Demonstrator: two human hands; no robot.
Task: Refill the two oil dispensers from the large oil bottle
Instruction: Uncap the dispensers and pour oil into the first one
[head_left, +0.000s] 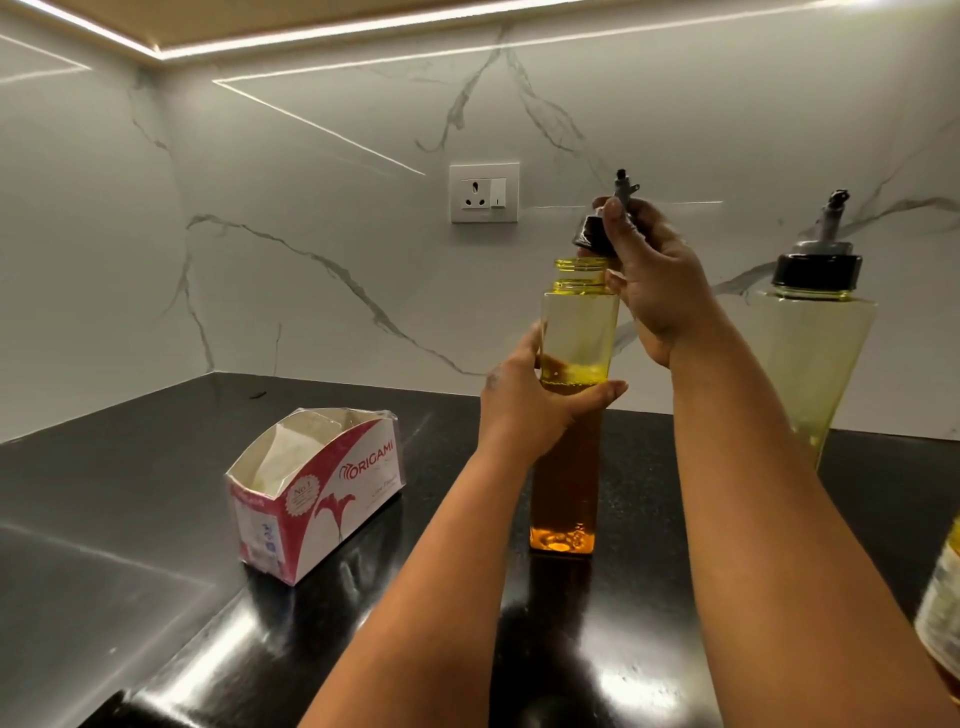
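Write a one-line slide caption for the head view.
Left hand steadies the open oil dispenser while right hand lifts its spout cap clear; second dispenser stands capped.

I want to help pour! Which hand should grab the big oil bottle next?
Probably the right hand, once it puts down the spout cap: the large oil bottle is at the right edge. The left hand steadies the open dispenser.

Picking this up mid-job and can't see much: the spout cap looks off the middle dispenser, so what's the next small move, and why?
Probably set the spout cap down on the countertop. The right hand holds it just above the open dispenser, which the left hand steadies. That frees the right hand for the large oil bottle at the right edge. The second dispenser is still capped.
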